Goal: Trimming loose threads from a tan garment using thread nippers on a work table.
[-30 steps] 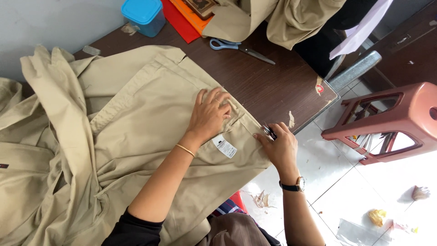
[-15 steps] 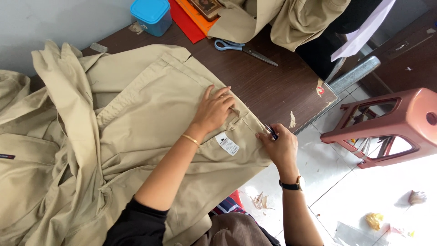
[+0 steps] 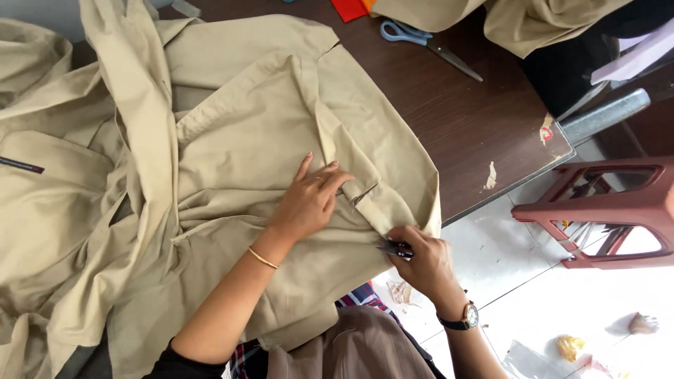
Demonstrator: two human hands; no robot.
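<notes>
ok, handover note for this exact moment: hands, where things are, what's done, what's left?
Left hand: flat on the khaki garment, pressing it down beside a seam fold.
Right hand: closed on a small dark cutting tool at the garment's edge near the table corner.
Blue-handled scissors lie unused at the table's far side.
Done: garment spread flat, tool at the edge.
Left: cannot tell how much of the edge is already worked; check it along the seam.
</notes>
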